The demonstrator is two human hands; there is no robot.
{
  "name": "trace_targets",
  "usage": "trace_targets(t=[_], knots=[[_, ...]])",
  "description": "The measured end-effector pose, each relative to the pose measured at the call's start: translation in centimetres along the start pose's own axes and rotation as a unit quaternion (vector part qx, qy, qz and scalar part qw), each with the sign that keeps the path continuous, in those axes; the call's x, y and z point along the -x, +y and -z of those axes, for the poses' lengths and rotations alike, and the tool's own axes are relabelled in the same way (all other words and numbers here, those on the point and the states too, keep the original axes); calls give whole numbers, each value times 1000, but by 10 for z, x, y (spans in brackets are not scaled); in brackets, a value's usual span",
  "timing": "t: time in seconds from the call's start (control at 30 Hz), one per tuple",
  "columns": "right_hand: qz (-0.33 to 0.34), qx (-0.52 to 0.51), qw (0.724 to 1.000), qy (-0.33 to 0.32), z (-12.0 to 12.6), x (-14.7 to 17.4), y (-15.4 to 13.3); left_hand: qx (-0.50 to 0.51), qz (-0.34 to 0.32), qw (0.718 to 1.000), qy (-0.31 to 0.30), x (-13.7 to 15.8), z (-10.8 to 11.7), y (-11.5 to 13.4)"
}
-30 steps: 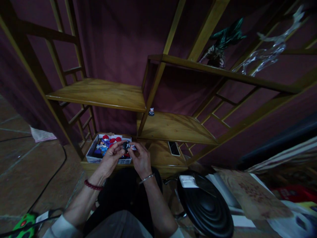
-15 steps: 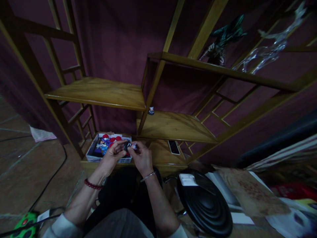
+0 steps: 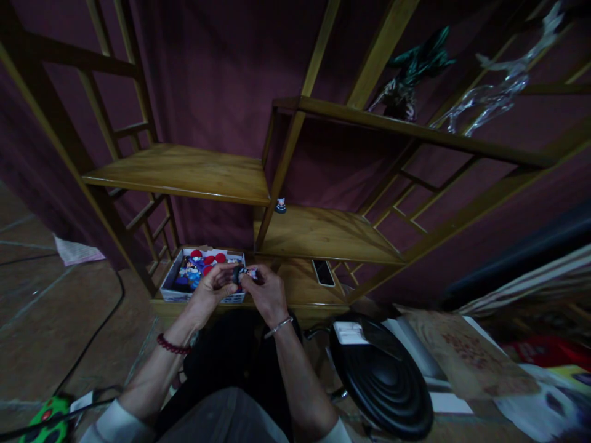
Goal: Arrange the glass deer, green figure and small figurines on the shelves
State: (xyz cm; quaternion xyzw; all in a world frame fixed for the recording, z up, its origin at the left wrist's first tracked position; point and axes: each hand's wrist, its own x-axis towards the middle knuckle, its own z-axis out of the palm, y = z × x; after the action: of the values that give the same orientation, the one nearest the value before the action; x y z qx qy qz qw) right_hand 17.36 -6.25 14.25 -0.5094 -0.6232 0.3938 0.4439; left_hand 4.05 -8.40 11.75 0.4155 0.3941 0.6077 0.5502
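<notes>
A small figurine (image 3: 250, 272) with a dark base is between my two hands, just above the near right corner of a white box (image 3: 172, 294). My left hand (image 3: 213, 288) closes its thumb and fingers round the base end. The figurine's other end is pinched by my right hand (image 3: 268, 291), whose fingers partly cover it. Several red, blue and purple toy figures (image 3: 198, 264) lie heaped in the box. Another small figurine (image 3: 281, 205) on a dark base stands upright on the middle shelf (image 3: 327, 234), near its left post.
A phone (image 3: 324, 273) lies on the bottom board. A green ornament (image 3: 420, 67) and a clear deer figure (image 3: 496, 92) occupy the upper right shelf. At my right is a black round stool (image 3: 383, 381) with a white packet; a green power strip (image 3: 50, 421) rests on the floor.
The figurine in my hands has turned slightly and shifted a little to the right, and my right hand has moved right with it. The view has shifted slightly too.
</notes>
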Motion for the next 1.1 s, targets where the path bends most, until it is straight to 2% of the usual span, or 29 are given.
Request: trace_targets(t=[0.2, 0.43, 0.7, 0.93, 1.1], knots=[[-39, -69, 997, -9, -1, 0, 1, 11, -6, 1000, -4, 1, -2, 1], [-49, -77, 996, -5, -1, 1, 3, -5, 3, 1000, -19, 0, -2, 5], [42, 10, 999, 8, 6, 1, -1, -8, 38, 999, -5, -2, -7, 8], [106, 81, 991, 5, 14, 5, -10, 1, 40, 999, 10, 0, -8, 4], [154, 96, 983, -9, 21, 6, -11, 31, 51, 998, 24, 3, -14, 3]])
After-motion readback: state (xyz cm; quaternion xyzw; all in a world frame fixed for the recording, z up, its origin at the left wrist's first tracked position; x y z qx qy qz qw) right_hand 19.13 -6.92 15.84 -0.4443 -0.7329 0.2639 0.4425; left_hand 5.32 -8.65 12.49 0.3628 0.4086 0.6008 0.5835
